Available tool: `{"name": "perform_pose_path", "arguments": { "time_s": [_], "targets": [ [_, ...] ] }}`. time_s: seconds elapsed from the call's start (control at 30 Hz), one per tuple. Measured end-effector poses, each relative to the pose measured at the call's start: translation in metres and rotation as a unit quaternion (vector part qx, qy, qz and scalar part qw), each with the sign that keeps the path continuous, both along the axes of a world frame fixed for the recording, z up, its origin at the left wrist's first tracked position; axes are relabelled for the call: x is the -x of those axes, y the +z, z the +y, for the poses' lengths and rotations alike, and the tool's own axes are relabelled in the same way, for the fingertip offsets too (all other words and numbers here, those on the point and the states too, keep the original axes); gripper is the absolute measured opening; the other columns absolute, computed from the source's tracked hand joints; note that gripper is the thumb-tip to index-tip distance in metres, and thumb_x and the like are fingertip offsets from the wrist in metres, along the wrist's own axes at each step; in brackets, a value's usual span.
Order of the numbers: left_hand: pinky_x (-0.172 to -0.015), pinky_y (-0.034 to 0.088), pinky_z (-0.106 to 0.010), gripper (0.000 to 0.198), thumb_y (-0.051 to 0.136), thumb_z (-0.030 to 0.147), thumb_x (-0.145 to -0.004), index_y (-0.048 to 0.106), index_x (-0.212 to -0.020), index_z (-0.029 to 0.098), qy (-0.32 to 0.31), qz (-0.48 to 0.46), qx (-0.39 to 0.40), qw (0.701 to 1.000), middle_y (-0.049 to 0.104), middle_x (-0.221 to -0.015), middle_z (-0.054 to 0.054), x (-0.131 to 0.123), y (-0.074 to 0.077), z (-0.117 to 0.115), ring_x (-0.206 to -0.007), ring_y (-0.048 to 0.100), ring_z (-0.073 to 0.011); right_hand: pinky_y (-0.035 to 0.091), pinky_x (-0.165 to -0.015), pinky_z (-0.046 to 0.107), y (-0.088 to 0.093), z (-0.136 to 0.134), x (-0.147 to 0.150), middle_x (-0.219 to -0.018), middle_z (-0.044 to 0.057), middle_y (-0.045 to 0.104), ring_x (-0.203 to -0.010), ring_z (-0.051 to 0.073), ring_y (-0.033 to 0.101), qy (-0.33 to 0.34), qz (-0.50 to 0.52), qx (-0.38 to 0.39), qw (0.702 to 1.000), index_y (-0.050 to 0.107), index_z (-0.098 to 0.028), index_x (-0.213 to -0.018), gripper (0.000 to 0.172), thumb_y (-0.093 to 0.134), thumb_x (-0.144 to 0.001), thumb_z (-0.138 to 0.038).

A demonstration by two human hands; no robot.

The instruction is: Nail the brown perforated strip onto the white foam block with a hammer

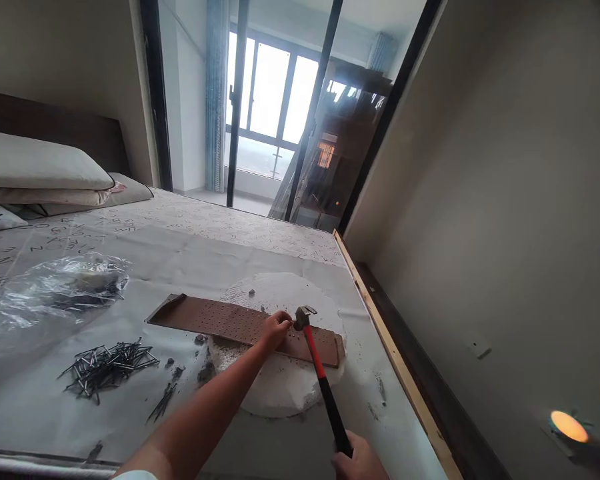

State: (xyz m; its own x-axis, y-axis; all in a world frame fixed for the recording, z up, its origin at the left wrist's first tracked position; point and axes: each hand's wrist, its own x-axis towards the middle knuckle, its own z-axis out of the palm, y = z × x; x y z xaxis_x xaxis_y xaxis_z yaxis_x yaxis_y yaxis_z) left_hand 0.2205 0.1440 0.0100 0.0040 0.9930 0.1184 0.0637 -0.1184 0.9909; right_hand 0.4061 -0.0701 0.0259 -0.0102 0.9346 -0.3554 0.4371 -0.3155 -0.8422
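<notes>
A brown perforated board [220, 321] lies across a round white foam slab [285, 387] on the bed. My left hand [275, 329] rests on the board with fingers pinched together, seemingly on a nail too small to make out. My right hand [357, 461], at the bottom edge, grips the black end of a hammer [320, 370] with a red and black handle. The metal hammer head sits just right of my left fingertips, close above the board.
A heap of loose nails [105, 365] lies on the sheet left of the board, with a few more nails [164, 400] nearer me. A crumpled clear plastic bag [60, 287] is further left. Pillows [40, 173] are at the headboard. A wooden bed edge [395, 360] runs along the right, next to the wall.
</notes>
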Motion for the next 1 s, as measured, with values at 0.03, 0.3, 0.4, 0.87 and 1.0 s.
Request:
{"name": "perform_pose_path", "arguments": {
  "time_s": [0.03,0.3,0.4,0.87,1.0],
  "targets": [
    [-0.051,0.037,-0.022,0.013,0.044,0.019,-0.057,0.055,-0.064,0.016,-0.004,-0.018,0.010,1.000,0.055,-0.057,0.002,0.000,0.004,-0.001,-0.051,0.047,-0.0104,0.031,-0.048,0.023,-0.001,0.000,0.000,-0.050,-0.004,0.042,-0.048,0.011,0.042,0.006,0.003,-0.013,1.000,0.051,-0.018,-0.061,0.005,0.049,-0.065,-0.015],
    [-0.057,0.042,-0.025,0.014,0.044,0.022,-0.065,0.056,-0.069,0.016,-0.050,-0.015,-0.065,0.997,0.054,-0.061,0.000,0.017,0.047,-0.079,-0.057,0.050,-0.0120,0.023,-0.037,0.020,0.003,-0.008,0.004,-0.039,-0.010,0.030,-0.034,0.007,0.030,-0.013,0.076,0.072,0.994,0.039,-0.021,-0.063,0.009,0.048,-0.064,-0.020],
    [-0.063,0.043,-0.026,0.014,0.045,0.020,-0.070,0.058,-0.071,0.017,-0.105,0.131,-0.109,0.980,0.059,-0.068,-0.003,0.037,0.036,-0.154,-0.066,0.054,-0.0146,0.023,-0.034,0.020,0.008,-0.010,0.005,-0.036,-0.012,0.030,-0.030,0.007,0.027,-0.009,0.098,0.081,0.992,0.039,-0.022,-0.067,0.011,0.049,-0.066,-0.025],
    [-0.079,0.042,-0.031,0.020,0.046,0.026,-0.078,0.065,-0.074,0.020,0.027,0.504,-0.029,0.863,0.067,-0.077,-0.004,0.202,-0.002,-0.230,-0.076,0.060,-0.0187,0.026,-0.031,0.021,-0.012,-0.021,0.005,-0.048,-0.011,0.040,-0.029,0.008,0.035,0.009,0.198,0.060,0.978,0.033,-0.018,-0.115,0.058,0.050,-0.062,-0.036],
    [-0.074,0.043,-0.026,0.021,0.045,0.018,-0.073,0.067,-0.075,0.017,0.044,0.539,0.003,0.841,0.067,-0.081,-0.006,0.212,0.006,-0.208,-0.079,0.060,-0.0177,0.028,-0.030,0.021,0.001,-0.021,0.010,-0.055,-0.009,0.049,-0.029,0.008,0.040,0.007,0.220,0.081,0.972,0.034,-0.021,-0.114,0.057,0.047,-0.058,-0.023]
  ]
}}
